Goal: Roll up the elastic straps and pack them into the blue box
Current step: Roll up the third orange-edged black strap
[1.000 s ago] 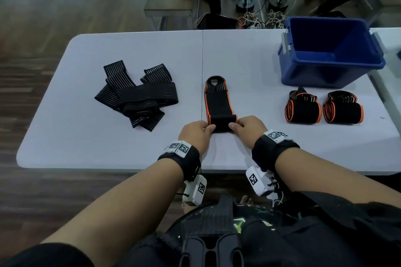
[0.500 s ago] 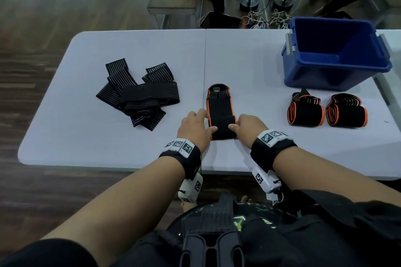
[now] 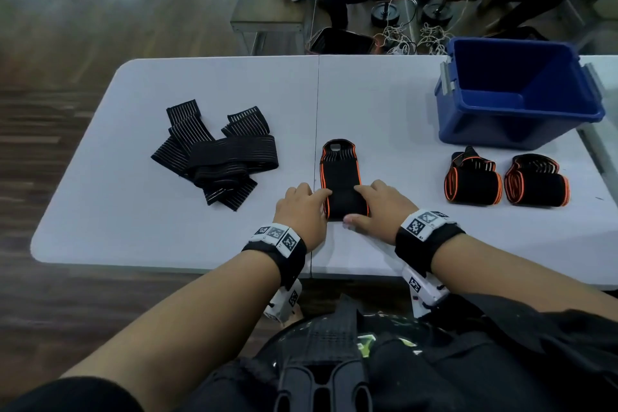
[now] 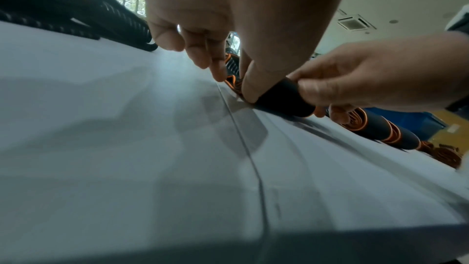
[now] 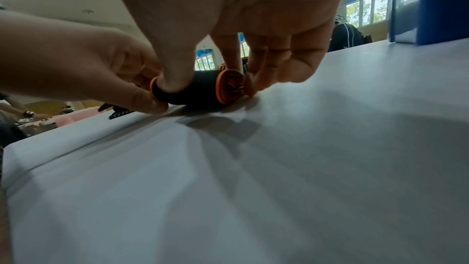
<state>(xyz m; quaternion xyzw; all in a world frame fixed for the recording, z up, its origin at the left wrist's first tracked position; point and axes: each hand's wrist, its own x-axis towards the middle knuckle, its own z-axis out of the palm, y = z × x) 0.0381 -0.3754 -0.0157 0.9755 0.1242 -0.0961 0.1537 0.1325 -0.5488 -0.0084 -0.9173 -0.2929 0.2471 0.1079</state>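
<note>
Both hands [image 3: 302, 211] [image 3: 379, 207] pinch the strap [image 3: 341, 177] roll, so keep it tight and roll straight toward 12 o'clock.

The head camera is looking forward and steeply down from above, taking in the whole desk [image 3: 200, 227] with both hands near the middle. The left wrist camera is sitting low, just behind the left hand [image 4: 241, 17], facing along its fingers and skimming the desk. The right wrist camera is sitting just as low and close behind the right hand [image 5: 241, 7], facing along its fingers. All three are sharing the strap [image 3: 342, 184] between the hands; each wrist view is also catching the opposite hand.
</note>
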